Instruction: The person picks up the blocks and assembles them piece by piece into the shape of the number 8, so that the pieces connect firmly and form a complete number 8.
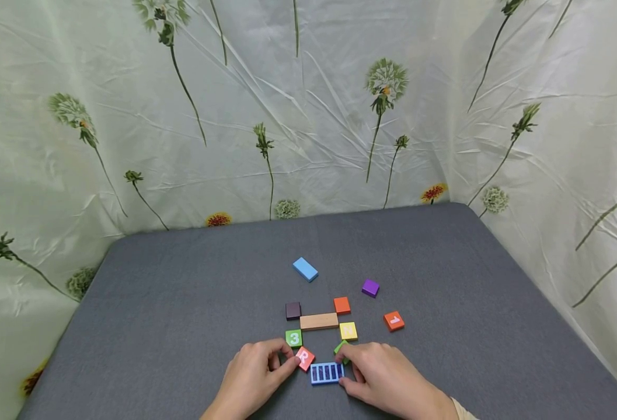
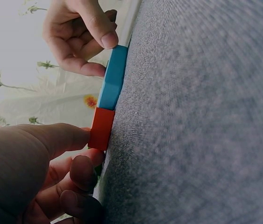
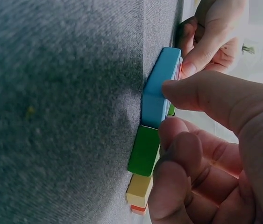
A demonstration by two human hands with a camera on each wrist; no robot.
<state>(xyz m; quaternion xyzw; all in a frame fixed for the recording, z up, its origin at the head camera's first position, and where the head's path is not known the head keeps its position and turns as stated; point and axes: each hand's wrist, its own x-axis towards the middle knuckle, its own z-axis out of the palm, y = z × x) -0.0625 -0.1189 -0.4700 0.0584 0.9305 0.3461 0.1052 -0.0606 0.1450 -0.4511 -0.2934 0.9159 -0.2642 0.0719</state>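
In the head view, my left hand (image 1: 254,373) pinches the left side of the red R tile (image 1: 304,359) between thumb and index finger. My right hand (image 1: 387,376) has its thumb at the right end of the blue striped block (image 1: 326,374), with the index finger at that block's upper corner, over part of a green tile (image 1: 340,348). The left wrist view shows the red tile (image 2: 102,128) against the blue block (image 2: 113,77). In the right wrist view, the thumb touches the blue block (image 3: 157,95), and the green tile (image 3: 144,150) adjoins it.
Above them lie a green 3 tile (image 1: 294,338), a yellow N tile (image 1: 348,331), a wooden block (image 1: 319,321), a dark tile (image 1: 293,310) and an orange tile (image 1: 342,305). Farther off are a light blue block (image 1: 305,269), a purple block (image 1: 370,287) and a red 1 tile (image 1: 394,321).
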